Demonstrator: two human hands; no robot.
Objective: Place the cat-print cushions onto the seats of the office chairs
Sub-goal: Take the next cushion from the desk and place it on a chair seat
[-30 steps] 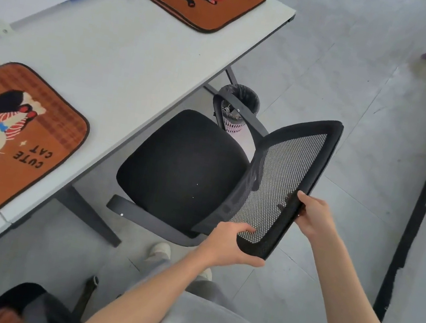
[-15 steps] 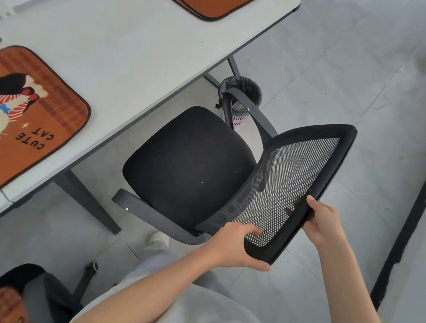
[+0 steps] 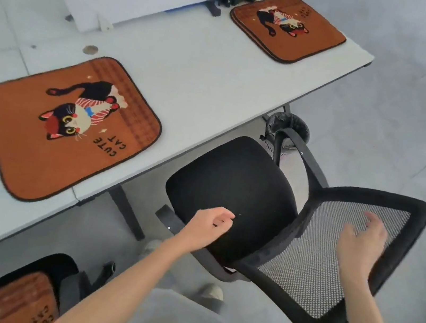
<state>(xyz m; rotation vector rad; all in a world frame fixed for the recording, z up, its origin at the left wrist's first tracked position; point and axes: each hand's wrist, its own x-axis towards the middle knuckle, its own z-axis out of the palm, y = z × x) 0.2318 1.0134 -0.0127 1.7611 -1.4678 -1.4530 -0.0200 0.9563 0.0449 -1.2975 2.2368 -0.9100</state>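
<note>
the cushion you want next is the flat, rust-orange square pad with rounded corners, dark piping and a black-and-white cat over the words "cute cat" point(image 3: 68, 126). it lies flat on the pale grey tabletop point(image 3: 199, 83), close to the near long edge and towards its left end. it looks thin, light and floppy, with a short pile that should not slip; expect it to sag if you lift it by one corner, so take it at two opposite edges, or pinch the near edge where it sits by the tabletop's rim. a second pile of the same cat-print cushions point(image 3: 287, 28) rests at the far right corner of the tabletop; from its layered edges it seems to be more than one.

the black padded seat of the mesh-backed office chair point(image 3: 231, 195) is bare and stands just off the near edge, ready to take a cushion. another chair at the lower left already carries an orange cushion point(image 3: 14, 297).

your left hand point(image 3: 208, 226) hovers loosely curled over the seat's near side, holding nothing. your right hand point(image 3: 361, 242) is blurred, fingers spread in front of the black mesh backrest point(image 3: 309, 282), gripping nothing.

beyond the chair, by the tabletop's leg, a small round bin with a black liner point(image 3: 288, 126) stands on the floor; its contents are too hidden to tell.
</note>
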